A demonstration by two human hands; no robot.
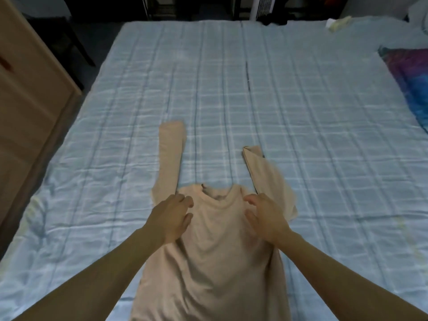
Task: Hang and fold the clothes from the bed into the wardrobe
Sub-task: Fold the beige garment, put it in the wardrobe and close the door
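I read the scene with the beige long-sleeved top (215, 246) as my reference. It lies flat on the bed (301, 112), which is covered with a pale blue checked sheet. Its long axis runs from the near edge of the bed away from me, with the neckline at the far end and the hem cut off by the bottom of the frame.

Left of the top, a tan wooden cabinet (30, 93) stands beside the bed; I cannot tell whether it is the wardrobe, and no interior shows.

The left sleeve (170, 156) extends straight beyond the shoulder, pointing away from me. My left hand (171, 216) rests on the left shoulder of the top, fingers loosely spread, gripping nothing.

My right hand (266, 216) sits at the right shoulder, just beside the neckline, fingers apart and curled slightly; whether the fingertips pinch fabric, I cannot tell.

The right sleeve (268, 172) angles away past the right hand and is folded over on itself, with motion blur along its outer edge.

Far right of the top, a multicoloured blue and purple cloth (410, 82) lies at the bed's edge, cut off by the frame. Beyond it, a pale item (338, 23) at the far corner is too blurred to identify.
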